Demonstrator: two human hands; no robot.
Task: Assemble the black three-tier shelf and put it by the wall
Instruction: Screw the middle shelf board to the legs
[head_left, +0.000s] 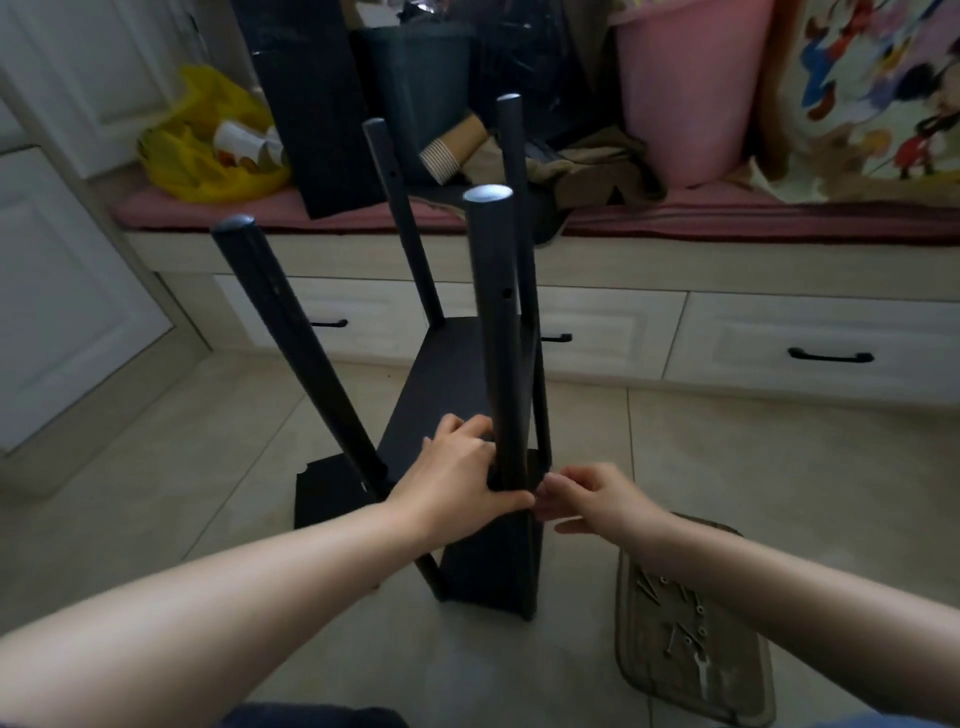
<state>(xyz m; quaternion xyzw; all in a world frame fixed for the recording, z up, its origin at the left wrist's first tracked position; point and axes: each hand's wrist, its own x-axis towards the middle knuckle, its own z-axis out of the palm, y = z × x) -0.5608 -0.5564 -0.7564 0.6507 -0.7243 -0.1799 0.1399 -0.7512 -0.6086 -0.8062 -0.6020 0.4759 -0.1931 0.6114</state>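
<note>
Shelf (467, 395) in black, only partly built, stands on the tiled floor (208, 426) in the middle of the view, directly in front of the person. A long black board lies between its four round poles, and a second black level shows under it, close to the floor. The front pole (496, 312) rises almost straight and has a pale cap on top and small holes in its side. The left pole (280, 322) leans outward to the left, and the two back poles (400, 208) stand behind. The left hand (457, 483) grips the front pole at the height of the board, with the fingers (462, 426) curled round it and the thumb under. The right hand (597, 499) is just beside it at the same corner, with its fingertips drawn together and touching the left thumb; I cannot tell if they hold something small. A loose black panel (332, 488) lies flat on the floor behind the left pole. On the floor to the right of the shelf lies a flat tray (737, 691) with screws (675, 634) and a small wrench (702, 670) in it. Behind the shelf runs a low cushioned surface (727, 218) with white drawers (810, 353) below it. This surface carries a yellow bag (208, 156), a tall black board (311, 104) that leans upright, a paper cup (452, 150) on its side, and a pink bucket (685, 93).
</note>
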